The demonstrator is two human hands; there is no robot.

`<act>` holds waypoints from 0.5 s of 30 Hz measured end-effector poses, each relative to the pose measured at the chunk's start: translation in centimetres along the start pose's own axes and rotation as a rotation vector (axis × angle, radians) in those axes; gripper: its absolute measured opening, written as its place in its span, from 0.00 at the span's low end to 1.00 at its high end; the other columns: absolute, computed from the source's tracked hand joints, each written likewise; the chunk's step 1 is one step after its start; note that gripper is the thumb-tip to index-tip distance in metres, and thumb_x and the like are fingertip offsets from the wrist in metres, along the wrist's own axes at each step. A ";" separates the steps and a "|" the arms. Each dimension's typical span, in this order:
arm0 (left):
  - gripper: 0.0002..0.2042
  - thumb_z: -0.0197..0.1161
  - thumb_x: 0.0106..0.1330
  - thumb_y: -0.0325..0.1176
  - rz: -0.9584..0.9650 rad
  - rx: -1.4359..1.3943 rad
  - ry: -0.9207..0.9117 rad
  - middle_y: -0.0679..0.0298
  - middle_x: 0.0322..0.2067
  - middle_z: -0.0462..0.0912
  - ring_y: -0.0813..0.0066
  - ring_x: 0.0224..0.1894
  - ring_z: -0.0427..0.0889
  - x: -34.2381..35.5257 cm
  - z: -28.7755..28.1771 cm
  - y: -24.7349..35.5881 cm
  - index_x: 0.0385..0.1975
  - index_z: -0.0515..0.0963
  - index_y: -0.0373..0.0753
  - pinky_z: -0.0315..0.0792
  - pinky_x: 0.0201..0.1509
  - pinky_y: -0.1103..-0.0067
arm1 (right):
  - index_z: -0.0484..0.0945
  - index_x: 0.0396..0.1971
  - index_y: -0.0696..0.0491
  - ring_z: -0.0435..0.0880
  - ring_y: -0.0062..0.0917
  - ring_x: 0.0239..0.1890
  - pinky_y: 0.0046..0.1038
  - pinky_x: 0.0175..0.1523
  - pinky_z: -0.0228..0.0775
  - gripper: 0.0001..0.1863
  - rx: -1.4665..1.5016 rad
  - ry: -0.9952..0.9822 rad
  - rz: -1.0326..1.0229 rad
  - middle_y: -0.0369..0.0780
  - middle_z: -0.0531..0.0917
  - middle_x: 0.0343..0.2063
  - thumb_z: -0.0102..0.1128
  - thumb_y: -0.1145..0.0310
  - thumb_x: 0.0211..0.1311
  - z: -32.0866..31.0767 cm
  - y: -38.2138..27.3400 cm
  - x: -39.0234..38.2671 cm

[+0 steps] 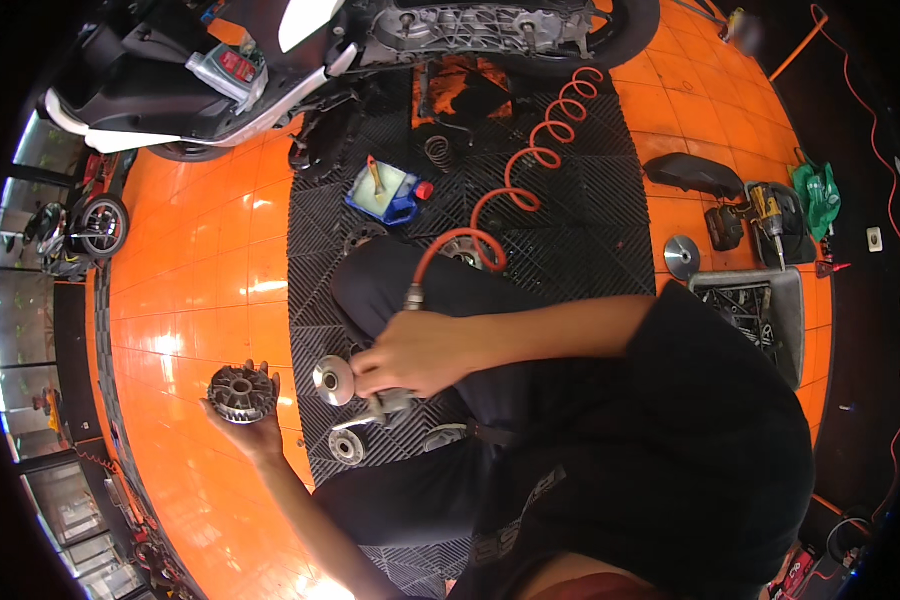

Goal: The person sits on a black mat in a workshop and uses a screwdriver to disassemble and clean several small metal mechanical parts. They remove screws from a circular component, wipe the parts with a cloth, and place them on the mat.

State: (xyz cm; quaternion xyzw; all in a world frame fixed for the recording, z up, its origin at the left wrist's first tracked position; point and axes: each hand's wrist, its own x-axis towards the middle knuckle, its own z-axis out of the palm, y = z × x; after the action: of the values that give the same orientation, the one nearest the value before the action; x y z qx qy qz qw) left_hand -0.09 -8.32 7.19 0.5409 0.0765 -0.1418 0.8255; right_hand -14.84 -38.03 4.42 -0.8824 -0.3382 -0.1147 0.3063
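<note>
My left hand (253, 430) is raised palm up over the orange floor, holding a round finned metal pulley (240, 393). My right hand (410, 352) is closed around a grey air tool (388, 407) over the black grid mat (570, 230). An orange coiled hose (530, 165) runs from the tool's fitting up toward the scooter. A shiny round metal disc (332, 380) sits just left of my right hand, touching or very near the fingers. Two more round metal parts (348, 446) lie on the mat below it.
A scooter with an exposed engine casing (470, 25) stands at the top. On the mat lie a blue tray with a brush (385, 192) and a coil spring (438, 152). To the right are a black cover (692, 175), a cordless drill (765, 215), a metal disc (682, 257) and a grey crate (770, 310).
</note>
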 end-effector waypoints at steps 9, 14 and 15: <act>0.43 0.51 0.64 0.68 -0.145 -0.129 -0.463 0.43 0.65 0.64 0.41 0.65 0.67 -2.1 4.0 -2.6 0.71 0.56 0.41 0.82 0.49 0.55 | 0.78 0.41 0.51 0.79 0.34 0.47 0.35 0.50 0.74 0.24 -0.247 0.809 0.673 0.43 0.70 0.56 0.65 0.84 0.38 -5.5 7.4 -22.6; 0.46 0.48 0.65 0.70 -0.239 -0.138 -0.664 0.42 0.68 0.59 0.35 0.62 0.70 -4.4 13.2 -5.1 0.74 0.48 0.43 0.85 0.41 0.50 | 0.78 0.50 0.53 0.77 0.43 0.52 0.38 0.56 0.70 0.17 -0.531 0.914 1.058 0.47 0.75 0.50 0.66 0.67 0.61 -8.2 9.2 -41.6; 0.46 0.47 0.65 0.70 -0.234 -0.111 -0.717 0.42 0.68 0.59 0.35 0.61 0.70 -5.3 15.0 -5.5 0.74 0.47 0.43 0.85 0.41 0.50 | 0.77 0.51 0.53 0.78 0.42 0.52 0.37 0.56 0.70 0.18 -0.445 0.875 1.156 0.46 0.77 0.50 0.66 0.65 0.62 -8.5 8.6 -44.2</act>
State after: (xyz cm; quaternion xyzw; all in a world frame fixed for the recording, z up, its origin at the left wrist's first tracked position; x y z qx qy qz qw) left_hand -7.24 -23.33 9.90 0.3991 -0.1484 -0.4109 0.8062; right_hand -41.95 -71.58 -10.95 -0.8343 0.3618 -0.3409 0.2385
